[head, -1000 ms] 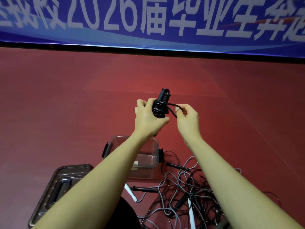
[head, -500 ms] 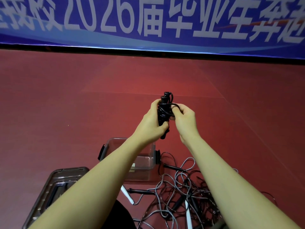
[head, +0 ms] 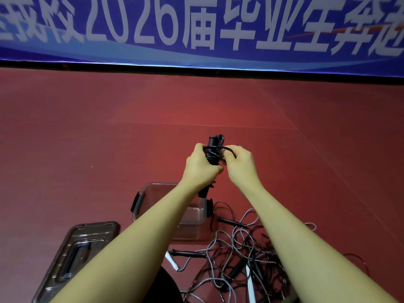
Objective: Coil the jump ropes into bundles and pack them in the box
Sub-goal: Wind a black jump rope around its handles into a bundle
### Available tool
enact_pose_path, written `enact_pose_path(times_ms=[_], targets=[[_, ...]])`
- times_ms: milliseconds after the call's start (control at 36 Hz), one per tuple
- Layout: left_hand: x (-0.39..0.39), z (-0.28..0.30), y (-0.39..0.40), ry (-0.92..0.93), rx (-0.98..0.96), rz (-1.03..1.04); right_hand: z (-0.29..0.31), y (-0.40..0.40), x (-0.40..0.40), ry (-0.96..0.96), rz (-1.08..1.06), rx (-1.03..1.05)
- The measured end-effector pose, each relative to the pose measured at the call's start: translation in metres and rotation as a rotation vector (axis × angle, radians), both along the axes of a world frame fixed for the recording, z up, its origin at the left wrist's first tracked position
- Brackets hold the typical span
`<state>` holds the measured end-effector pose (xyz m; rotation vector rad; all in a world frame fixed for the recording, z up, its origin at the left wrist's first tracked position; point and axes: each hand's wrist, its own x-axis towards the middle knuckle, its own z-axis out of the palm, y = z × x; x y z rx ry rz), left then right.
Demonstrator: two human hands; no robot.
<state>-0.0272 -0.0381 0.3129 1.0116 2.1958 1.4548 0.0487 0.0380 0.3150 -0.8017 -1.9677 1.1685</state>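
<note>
The open box [head: 140,206] sits on the red floor, its lid [head: 74,256] beside it and a tangle of uncoiled ropes [head: 240,254] to its right. Above, the left hand [head: 200,169] grips the black rope bundle [head: 213,153]; the right hand [head: 240,165] pinches the last loop. Step in hand: securing the coil. Next: lower it into the box, clear of the tangle.

Black jump rope bundle [head: 213,150], clear box [head: 144,206], red floor [head: 87,138], blue banner [head: 196,29] with white lettering.
</note>
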Motion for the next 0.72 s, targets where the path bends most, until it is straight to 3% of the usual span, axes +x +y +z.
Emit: enact_pose_path(times_ms=[194, 278, 389, 528, 722], targets=[[-0.001, 0.006, 0.002, -0.225, -0.010, -0.145, 0.006, 0.003, 0.005, 0.005, 0.011, -0.026], [-0.003, 0.007, 0.001, -0.097, -0.089, -0.118, 0.005, 0.002, 0.008, 0.017, 0.005, -0.028], [-0.005, 0.005, -0.002, -0.081, -0.010, -0.109, 0.007, 0.003, 0.006, 0.053, -0.012, -0.017], [0.011, -0.006, 0.003, 0.229, 0.000, 0.010, 0.007, 0.004, 0.004, 0.077, -0.077, -0.036], [0.008, -0.009, 0.010, 0.326, -0.029, 0.163, 0.003, 0.003, 0.002, 0.042, -0.044, -0.001]])
